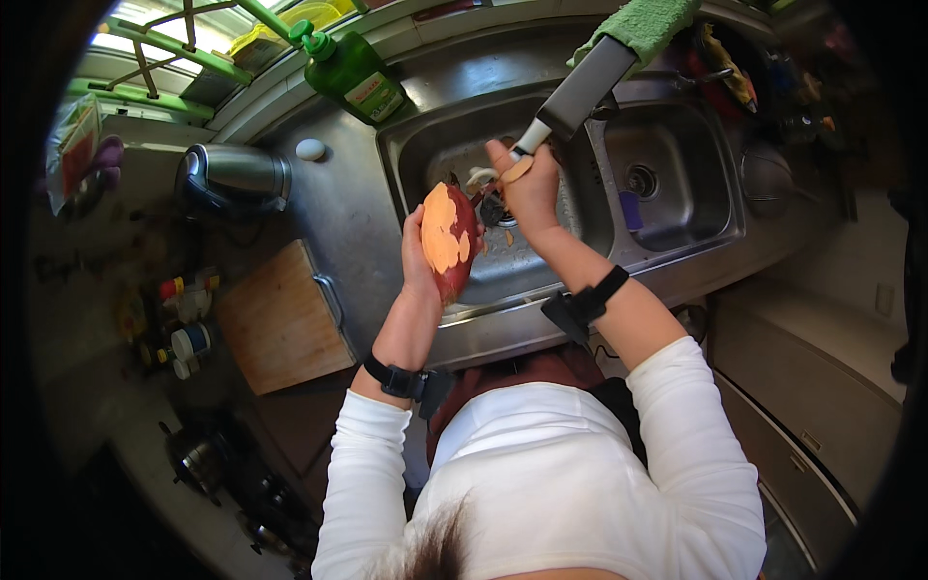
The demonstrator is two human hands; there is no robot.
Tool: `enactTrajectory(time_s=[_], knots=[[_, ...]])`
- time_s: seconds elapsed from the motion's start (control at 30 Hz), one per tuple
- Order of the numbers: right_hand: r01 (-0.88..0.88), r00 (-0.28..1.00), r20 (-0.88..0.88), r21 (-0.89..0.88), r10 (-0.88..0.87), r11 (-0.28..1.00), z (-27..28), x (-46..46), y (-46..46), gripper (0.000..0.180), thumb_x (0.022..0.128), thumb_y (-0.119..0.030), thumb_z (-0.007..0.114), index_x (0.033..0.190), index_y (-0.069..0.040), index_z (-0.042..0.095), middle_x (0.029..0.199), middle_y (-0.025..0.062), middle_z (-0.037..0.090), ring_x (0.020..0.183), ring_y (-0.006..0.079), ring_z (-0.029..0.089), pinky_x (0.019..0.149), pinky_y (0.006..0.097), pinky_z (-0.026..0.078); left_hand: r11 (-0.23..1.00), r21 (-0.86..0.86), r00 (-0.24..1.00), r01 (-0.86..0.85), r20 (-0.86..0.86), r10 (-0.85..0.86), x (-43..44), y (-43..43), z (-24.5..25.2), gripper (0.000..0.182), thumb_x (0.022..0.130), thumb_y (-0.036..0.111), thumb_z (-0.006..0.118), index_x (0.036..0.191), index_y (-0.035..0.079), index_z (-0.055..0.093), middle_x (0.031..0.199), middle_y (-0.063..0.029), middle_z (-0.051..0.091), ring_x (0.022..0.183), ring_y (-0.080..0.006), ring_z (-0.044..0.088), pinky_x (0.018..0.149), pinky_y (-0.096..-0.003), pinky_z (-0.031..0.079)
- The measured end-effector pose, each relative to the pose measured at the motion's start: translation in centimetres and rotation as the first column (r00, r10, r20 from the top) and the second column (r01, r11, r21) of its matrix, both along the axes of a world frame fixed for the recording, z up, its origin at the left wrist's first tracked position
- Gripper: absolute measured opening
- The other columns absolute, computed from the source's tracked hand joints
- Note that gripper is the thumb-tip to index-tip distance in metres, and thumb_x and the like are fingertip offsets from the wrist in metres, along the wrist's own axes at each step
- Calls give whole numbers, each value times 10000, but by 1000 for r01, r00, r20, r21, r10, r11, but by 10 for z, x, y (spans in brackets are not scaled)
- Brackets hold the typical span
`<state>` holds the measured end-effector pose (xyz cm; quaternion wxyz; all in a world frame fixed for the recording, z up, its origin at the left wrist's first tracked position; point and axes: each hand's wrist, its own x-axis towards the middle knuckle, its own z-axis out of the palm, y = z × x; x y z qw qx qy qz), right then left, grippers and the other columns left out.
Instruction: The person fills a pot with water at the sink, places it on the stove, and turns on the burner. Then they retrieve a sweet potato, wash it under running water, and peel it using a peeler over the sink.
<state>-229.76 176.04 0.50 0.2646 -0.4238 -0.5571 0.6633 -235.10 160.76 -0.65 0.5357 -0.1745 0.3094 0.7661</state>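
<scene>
A large sweet potato [442,235] rests in my left hand [418,250] over the left sink basin. Its skin is dark red, with a broad strip of bare orange flesh along the left side and smaller bare patches. My right hand [533,190] is closed around a peeler, whose curved white head [481,175] shows just right of the sweet potato's upper end. Fingers hide much of the tool. A thin piece of peel [518,170] clings to the back of that hand. Below lie scraps of peel [509,238] around the basin's drain.
A grey faucet [587,87] wrapped in green cloth [638,32] reaches over the basin. The smaller right basin [670,138] holds a purple item [631,210]. Around the left side stand a green pump bottle [355,80], an egg [310,150], a kettle [235,181] and a wooden cutting board [283,319].
</scene>
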Motion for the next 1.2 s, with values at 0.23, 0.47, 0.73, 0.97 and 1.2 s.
enactTrajectory(time_s=[0.23,0.47,0.73,0.97,1.2], knots=[[-141,987,101,162,125,977,-9,-8,-25,421,756,-354,758,816,1,539,696,138,615,631,267,615,605,381,487,997,-71,998,39,-49,-42,11,7,17,477,918,440,400,1153,49,541,932,-125,623,798,-261,617,676,-365,516],[-138,990,-13,86,140,987,11,11,-48,394,762,-344,757,798,-14,544,686,96,624,629,201,620,606,340,491,998,-44,998,-38,47,40,6,10,19,491,929,437,377,1208,60,523,1082,-131,613,899,-282,609,742,-417,525],[97,987,99,271,-128,958,-31,-2,15,365,772,-323,742,843,-12,565,727,110,640,658,234,627,613,364,489,992,89,990,86,107,-96,9,-7,17,526,930,449,392,1205,13,500,1049,-216,574,899,-323,579,763,-403,522],[-162,986,-38,83,165,983,15,23,-51,338,796,-293,733,850,-11,555,716,79,623,643,182,604,595,325,479,995,92,993,-48,108,38,9,-5,9,483,930,453,451,1252,97,506,1118,-97,594,980,-253,572,828,-400,500],[22,994,100,219,-45,976,-26,6,1,422,773,-360,744,810,2,530,675,110,598,604,222,590,571,366,467,998,42,998,46,40,-47,20,-11,19,446,909,409,476,1186,65,536,1047,-130,624,913,-298,604,795,-396,513]])
